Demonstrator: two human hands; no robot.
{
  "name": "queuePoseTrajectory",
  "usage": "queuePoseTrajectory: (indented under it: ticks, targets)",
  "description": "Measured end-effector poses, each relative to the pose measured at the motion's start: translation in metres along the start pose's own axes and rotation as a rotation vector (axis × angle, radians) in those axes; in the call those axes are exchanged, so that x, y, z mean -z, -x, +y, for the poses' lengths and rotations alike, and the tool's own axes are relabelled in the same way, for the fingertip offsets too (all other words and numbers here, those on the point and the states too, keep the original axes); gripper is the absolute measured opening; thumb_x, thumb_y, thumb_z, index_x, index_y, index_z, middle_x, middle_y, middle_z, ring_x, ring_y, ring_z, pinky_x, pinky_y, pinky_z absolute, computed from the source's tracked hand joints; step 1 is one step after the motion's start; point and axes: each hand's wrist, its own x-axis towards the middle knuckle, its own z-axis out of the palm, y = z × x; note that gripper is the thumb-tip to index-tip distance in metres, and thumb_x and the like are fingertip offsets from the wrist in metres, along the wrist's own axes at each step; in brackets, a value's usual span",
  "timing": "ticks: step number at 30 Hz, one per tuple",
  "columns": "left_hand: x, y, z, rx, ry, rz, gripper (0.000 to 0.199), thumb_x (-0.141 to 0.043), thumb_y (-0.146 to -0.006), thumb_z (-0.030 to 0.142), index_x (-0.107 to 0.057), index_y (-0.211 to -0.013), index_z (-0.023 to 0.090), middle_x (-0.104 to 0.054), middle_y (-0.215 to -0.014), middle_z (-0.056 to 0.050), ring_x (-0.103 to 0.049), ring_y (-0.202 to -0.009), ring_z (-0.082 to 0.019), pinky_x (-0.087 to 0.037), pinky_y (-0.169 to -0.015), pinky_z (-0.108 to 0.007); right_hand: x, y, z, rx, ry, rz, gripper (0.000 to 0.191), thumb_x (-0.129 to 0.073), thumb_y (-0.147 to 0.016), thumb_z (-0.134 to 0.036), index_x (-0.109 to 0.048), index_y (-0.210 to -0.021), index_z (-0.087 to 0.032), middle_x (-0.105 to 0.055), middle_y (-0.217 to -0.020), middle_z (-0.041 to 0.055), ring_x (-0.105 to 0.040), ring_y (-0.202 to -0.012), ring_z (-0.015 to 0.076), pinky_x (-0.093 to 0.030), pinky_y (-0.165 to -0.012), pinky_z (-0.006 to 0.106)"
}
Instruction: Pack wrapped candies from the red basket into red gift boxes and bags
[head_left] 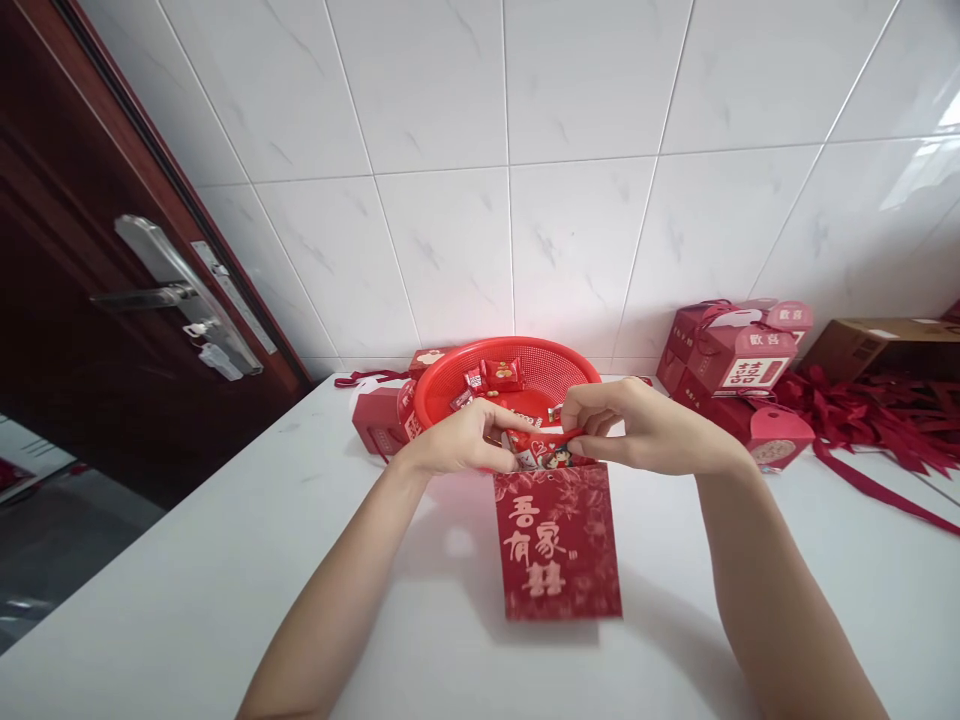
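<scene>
Between my two hands is a small red packet (541, 447) printed with hearts and cartoon figures. My left hand (474, 436) is closed on its left end, thumb against fingers. At the other end, the fingertips of my right hand (637, 428) pinch its edge. Just below them is a dark red gift box (556, 550) with pale Chinese characters on the face toward me; its inside is hidden. Right behind my hands sits a red plastic basket (442, 385) with several wrapped sweets (501, 375) in it.
Finished-looking red gift boxes (754, 365) are stacked to the right, beside a heap of dark red ribbon (877, 410) and a brown carton (874, 345). Another red box (379, 418) stands left of the basket. A tiled wall (450, 250) closes the back; a dark door (112, 200) is at left.
</scene>
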Motion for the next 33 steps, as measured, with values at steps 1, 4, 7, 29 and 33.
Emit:
queuePoseTrajectory:
  ticks: [1, 4, 7, 29, 33]
  targets:
    - [0.0, -0.002, -0.001, 0.01, 0.044, -0.024, 0.046, -0.063, -0.061, 0.019, -0.079, -0.104, 0.015, -0.052, -0.058, 0.004, -0.041, -0.054, -0.009, -0.034, -0.053, -0.024, 0.0, 0.0, 0.0, -0.003, -0.036, -0.024, 0.007, -0.058, -0.083, -0.013, -0.058, -0.084, -0.02, -0.071, -0.077, -0.0001, -0.067, -0.069, 0.0149, -0.052, -0.06, 0.026]
    - [0.0, -0.007, -0.002, 0.051, 0.069, -0.049, 0.043, -0.062, -0.058, 0.017, -0.081, -0.097, 0.014, -0.05, -0.056, 0.005, -0.038, -0.054, -0.008, -0.031, -0.052, -0.023, 0.0, -0.002, 0.002, -0.025, -0.041, -0.077, 0.006, -0.061, -0.083, -0.016, -0.057, -0.082, -0.02, -0.07, -0.076, 0.0003, -0.067, -0.068, 0.0148, -0.052, -0.059, 0.026]
    - [-0.002, -0.007, 0.0, 0.069, 0.01, -0.028, 0.051, -0.064, -0.059, 0.014, -0.079, -0.108, 0.014, -0.048, -0.053, 0.007, -0.038, -0.053, -0.008, -0.031, -0.052, -0.023, 0.001, -0.004, 0.008, -0.037, -0.037, -0.106, 0.007, -0.062, -0.083, -0.016, -0.057, -0.079, -0.019, -0.07, -0.077, 0.0006, -0.067, -0.069, 0.0147, -0.053, -0.06, 0.026]
    - [-0.012, 0.026, 0.024, -0.078, -0.403, 0.089, 0.06, -0.062, -0.071, 0.01, -0.071, -0.127, 0.029, -0.069, -0.126, -0.002, -0.069, -0.102, -0.024, -0.057, -0.081, -0.03, -0.018, -0.008, -0.003, 0.022, 0.264, -0.419, 0.028, -0.044, -0.078, 0.003, -0.06, -0.066, -0.017, -0.055, -0.064, -0.0016, -0.041, -0.06, 0.0111, -0.031, -0.059, 0.027]
    - [-0.016, 0.028, 0.026, -0.096, -0.442, 0.057, 0.061, -0.059, -0.073, 0.009, -0.068, -0.131, 0.028, -0.069, -0.125, -0.003, -0.069, -0.102, -0.022, -0.056, -0.079, -0.028, -0.021, -0.001, -0.013, 0.011, 0.32, -0.447, 0.026, -0.046, -0.077, 0.003, -0.047, -0.061, -0.017, -0.051, -0.063, -0.0018, -0.04, -0.06, 0.0111, -0.027, -0.056, 0.028]
